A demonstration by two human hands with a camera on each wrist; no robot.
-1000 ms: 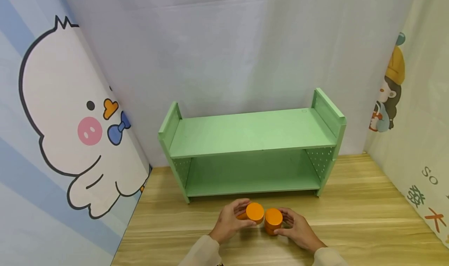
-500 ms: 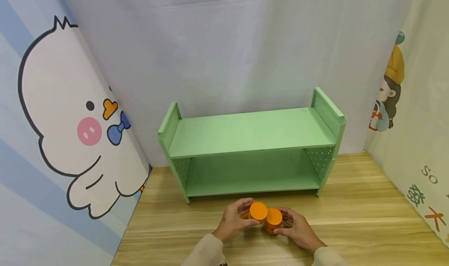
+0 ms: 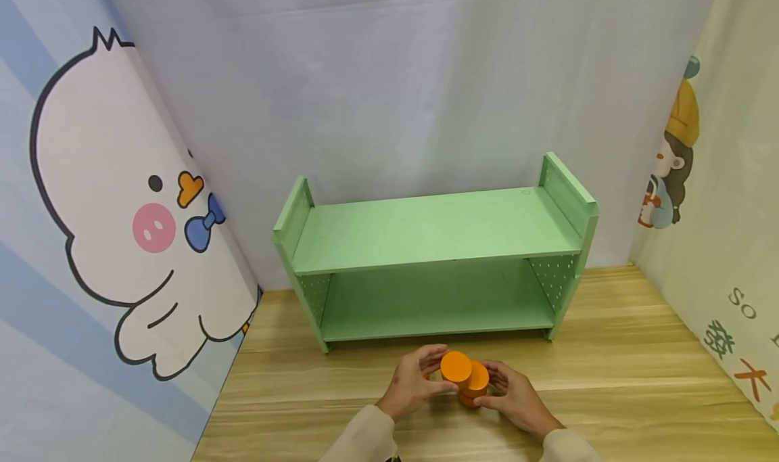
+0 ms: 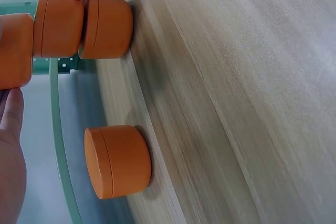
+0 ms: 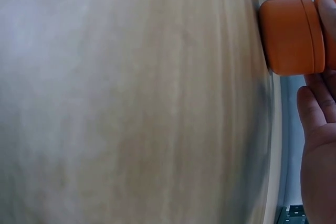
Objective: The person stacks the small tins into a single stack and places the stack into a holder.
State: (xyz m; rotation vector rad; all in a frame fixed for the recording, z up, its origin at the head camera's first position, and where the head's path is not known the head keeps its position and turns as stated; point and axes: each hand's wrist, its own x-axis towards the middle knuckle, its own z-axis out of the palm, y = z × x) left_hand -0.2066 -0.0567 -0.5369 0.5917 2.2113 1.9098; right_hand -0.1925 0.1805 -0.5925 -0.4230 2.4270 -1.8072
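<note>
My left hand (image 3: 414,383) grips an orange lidded jar (image 3: 456,368) by its sides, thumb in front and fingers behind. That jar is at the top of a stack, over a second orange jar (image 4: 59,25) and partly offset from it. Whether its base fully rests there cannot be told. The second jar sits on a bottom orange jar (image 4: 111,28), which stands on the table. My right hand (image 3: 517,401) holds the stacked pair from the right, with fingertips on the second jar. Another orange jar (image 4: 121,161) stands apart on the table, mostly hidden by my left hand in the head view.
A green two-tier shelf (image 3: 438,235) stands on the wood-grain table (image 3: 633,367) just behind the hands. A pale curtain (image 3: 389,97) hangs at the back. Printed cloth panels with a cartoon duck (image 3: 103,178) and lettering border the left and right sides.
My left hand has moved right with its jar, from beside the stack to over it, covering part of the second jar. My right hand has stayed in place at the stack.
</note>
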